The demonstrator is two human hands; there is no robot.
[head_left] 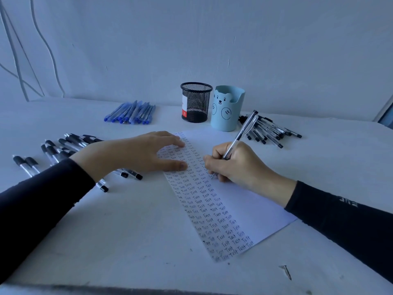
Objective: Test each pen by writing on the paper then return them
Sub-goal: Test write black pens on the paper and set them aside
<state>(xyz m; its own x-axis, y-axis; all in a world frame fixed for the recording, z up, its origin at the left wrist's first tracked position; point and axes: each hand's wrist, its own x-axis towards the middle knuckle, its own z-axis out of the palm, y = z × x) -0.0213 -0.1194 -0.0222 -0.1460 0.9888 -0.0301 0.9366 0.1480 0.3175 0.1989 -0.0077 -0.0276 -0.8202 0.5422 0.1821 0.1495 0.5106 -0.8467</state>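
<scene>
A white paper (246, 201) lies on the table, its left strip filled with rows of the word "Test". My right hand (236, 165) grips a clear pen (243, 132) with its tip down on the paper beside the written columns. My left hand (136, 152) lies flat, fingers straight, pressing the paper's upper left edge. Several black-grip pens (63, 150) lie to the left, partly under my left forearm. More black pens (270, 130) are piled at the right, behind the paper.
A black mesh pen cup (196, 102) and a light blue bear-faced cup (227, 108) stand behind the paper. A bundle of blue pens (133, 113) lies at the back left. A small screw (286, 271) lies near the front edge. Wall close behind.
</scene>
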